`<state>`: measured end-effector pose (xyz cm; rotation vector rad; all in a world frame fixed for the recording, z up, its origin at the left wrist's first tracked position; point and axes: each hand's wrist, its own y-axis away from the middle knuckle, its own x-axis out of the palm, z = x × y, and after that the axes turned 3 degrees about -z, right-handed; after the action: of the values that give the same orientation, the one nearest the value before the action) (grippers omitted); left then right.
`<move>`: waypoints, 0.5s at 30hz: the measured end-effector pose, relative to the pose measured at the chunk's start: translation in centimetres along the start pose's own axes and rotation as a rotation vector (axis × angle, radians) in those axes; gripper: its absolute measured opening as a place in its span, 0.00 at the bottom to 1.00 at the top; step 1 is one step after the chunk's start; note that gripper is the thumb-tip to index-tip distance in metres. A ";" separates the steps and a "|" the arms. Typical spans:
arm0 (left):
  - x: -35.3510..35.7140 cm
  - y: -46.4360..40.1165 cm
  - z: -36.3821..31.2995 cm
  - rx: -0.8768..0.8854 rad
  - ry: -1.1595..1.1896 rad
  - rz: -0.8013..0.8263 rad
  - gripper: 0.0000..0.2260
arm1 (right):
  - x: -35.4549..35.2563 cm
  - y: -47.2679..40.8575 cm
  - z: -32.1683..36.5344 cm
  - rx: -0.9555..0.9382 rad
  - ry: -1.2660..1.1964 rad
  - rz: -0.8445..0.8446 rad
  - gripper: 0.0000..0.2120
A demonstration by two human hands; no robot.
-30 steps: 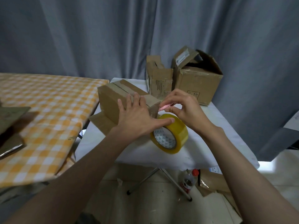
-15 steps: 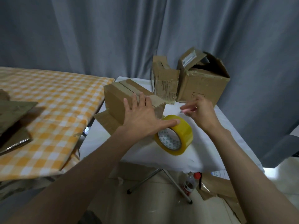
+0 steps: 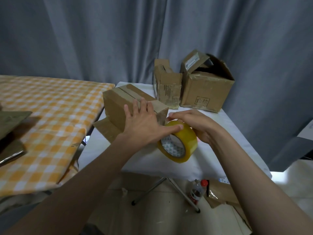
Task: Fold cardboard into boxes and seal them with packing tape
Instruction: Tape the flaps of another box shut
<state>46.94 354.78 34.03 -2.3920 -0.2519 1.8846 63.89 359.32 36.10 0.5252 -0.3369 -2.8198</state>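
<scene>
Head view only. Left hand [image 3: 144,128] flat on the closed cardboard box [image 3: 128,106], fingers straight across the top flaps beside the centre seam, thumb stretched out to touch the crown of the tape roll [image 3: 177,141]; a released grip, pressing and steadying, grasping nothing. Right hand [image 3: 198,126] curled over the far side of the roll, grasping it, fingertips [image 3: 171,115] at the upper edge next to the box corner, probably feeling for the free tape end. Roll upright on its rim on the white bench [image 3: 228,133], just right of the left palm.

Likely handling: box light and hollow, apt to slide or dent, so best pressed down near the seam. Roll stiff but free to roll away; film slick and sticky. Best held by rim and core.
</scene>
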 end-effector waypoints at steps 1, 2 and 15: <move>-0.1 0.1 0.0 0.003 0.006 0.002 0.61 | 0.2 0.1 0.1 0.013 0.007 0.012 0.08; -0.2 0.1 0.0 0.003 0.015 0.005 0.61 | 0.2 0.0 0.1 0.016 0.026 0.003 0.06; -2.2 -1.1 0.5 0.012 -0.144 -0.237 0.23 | 0.6 0.3 0.5 0.095 0.013 -0.037 0.13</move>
<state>45.87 355.44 36.19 -2.1123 -0.5082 1.9397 63.21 358.94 36.45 0.5751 -0.4645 -2.8458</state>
